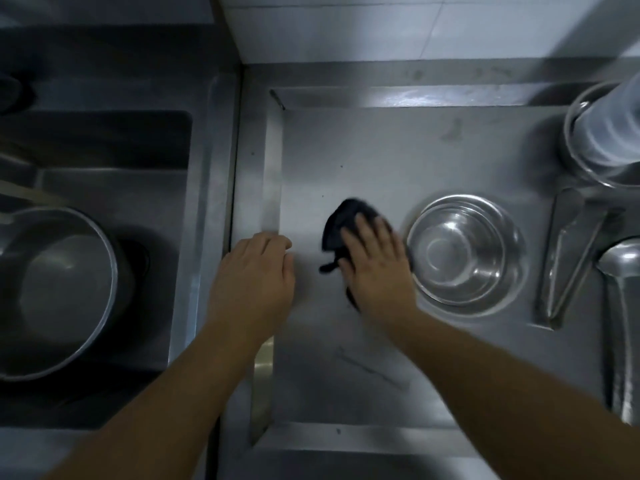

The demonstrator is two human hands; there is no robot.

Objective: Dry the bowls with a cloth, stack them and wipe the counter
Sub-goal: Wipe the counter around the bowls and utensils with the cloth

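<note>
A dark cloth (341,220) lies on the steel counter (381,161), and my right hand (375,258) presses flat on it with straight fingers. The cloth looks blurred. Just right of that hand sits a stack of shiny steel bowls (464,249), upright and open side up. My left hand (256,268) rests with loosely curled fingers on the raised left rim of the counter and holds nothing.
A sink (104,140) at the left holds a large steel pot (55,292). At the right stand a steel container (602,133) with a clear cup stack, tongs (568,261) and a ladle (623,306). A tiled wall (381,26) runs behind.
</note>
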